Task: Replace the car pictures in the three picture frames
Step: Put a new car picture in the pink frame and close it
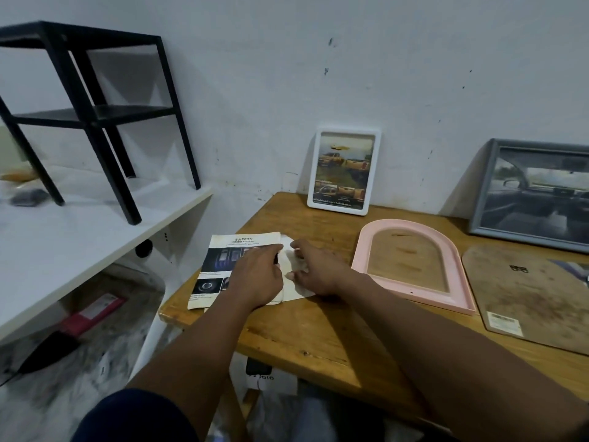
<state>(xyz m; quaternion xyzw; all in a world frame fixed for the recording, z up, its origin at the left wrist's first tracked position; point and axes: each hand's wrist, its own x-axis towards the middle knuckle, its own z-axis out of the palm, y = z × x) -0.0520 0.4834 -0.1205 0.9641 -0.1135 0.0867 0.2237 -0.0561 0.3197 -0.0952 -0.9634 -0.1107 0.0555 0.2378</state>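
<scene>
Left hand (258, 275): pinches dark tool (275, 259) (kind unclear) over brochure (220, 263).
Right hand (315, 269): fingers spread, pressing white sheet (294, 290).

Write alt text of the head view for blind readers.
A person's left hand holds a dark pen-like tool on a car brochure page; the right hand presses white paper beside it. An empty pink arched frame lies on the wooden table; a white frame and a grey frame lean behind.

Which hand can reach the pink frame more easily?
Probably the right hand: it rests on the white paper right beside the pink frame, fingers free. The left hand lies farther off, pinching a small dark thing.
</scene>
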